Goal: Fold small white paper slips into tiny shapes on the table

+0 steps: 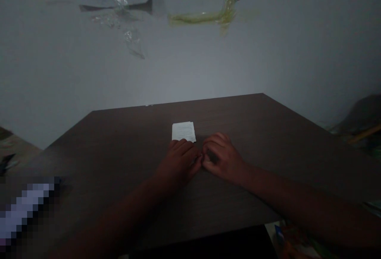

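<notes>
Printed paper (183,131) lies flat on the tabletop (127,140) just beyond my left hand (175,162), perhaps leaving me room to work; fingers (188,148) there and on my right hand (229,159) curl inward, tips nearly meeting, though I cannot tell whether they pinch anything
</notes>
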`<move>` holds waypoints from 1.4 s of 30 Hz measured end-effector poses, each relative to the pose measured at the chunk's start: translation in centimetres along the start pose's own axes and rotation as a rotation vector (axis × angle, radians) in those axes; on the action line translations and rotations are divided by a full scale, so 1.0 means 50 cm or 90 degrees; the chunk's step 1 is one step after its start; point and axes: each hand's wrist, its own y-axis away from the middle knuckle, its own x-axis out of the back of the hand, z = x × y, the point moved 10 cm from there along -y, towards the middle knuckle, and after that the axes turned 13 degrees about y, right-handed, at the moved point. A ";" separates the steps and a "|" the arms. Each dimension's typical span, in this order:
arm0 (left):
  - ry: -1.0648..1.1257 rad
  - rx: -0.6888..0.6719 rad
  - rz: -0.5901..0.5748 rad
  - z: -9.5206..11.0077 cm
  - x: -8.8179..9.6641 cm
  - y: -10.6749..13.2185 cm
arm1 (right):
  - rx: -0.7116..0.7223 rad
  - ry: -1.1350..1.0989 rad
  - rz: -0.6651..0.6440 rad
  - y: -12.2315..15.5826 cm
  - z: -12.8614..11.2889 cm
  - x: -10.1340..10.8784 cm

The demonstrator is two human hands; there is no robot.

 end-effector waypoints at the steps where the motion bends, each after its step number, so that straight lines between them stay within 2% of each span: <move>1: 0.008 -0.006 0.012 0.000 0.005 0.001 | -0.003 0.006 -0.001 0.000 0.004 0.000; 4: 0.030 -0.008 0.038 -0.006 0.020 0.008 | -0.025 0.029 -0.002 0.000 0.030 -0.004; 8: 0.043 0.022 0.027 -0.030 0.033 0.014 | -0.051 0.077 -0.001 0.001 0.074 -0.016; 12: 0.050 0.013 0.045 -0.045 0.046 0.017 | -0.079 0.090 -0.006 0.001 0.101 -0.019; 16: 0.034 0.021 0.026 -0.052 0.033 0.018 | -0.064 0.053 -0.007 -0.002 0.073 -0.009; 22: 0.018 0.004 0.005 -0.028 0.014 0.013 | -0.001 0.016 -0.013 0.000 0.006 -0.007; 27: 0.028 -0.010 0.011 -0.016 0.008 0.012 | 0.005 0.009 -0.036 0.000 -0.009 -0.016; 31: 0.028 -0.020 0.015 -0.008 0.007 0.012 | 0.025 0.013 -0.024 -0.005 -0.020 -0.010; 36: 0.026 -0.046 0.023 0.004 0.016 0.011 | 0.012 0.038 -0.012 -0.007 -0.015 -0.003; 42: 0.017 -0.061 0.047 0.001 0.035 0.014 | -0.033 0.065 -0.024 -0.006 0.025 -0.010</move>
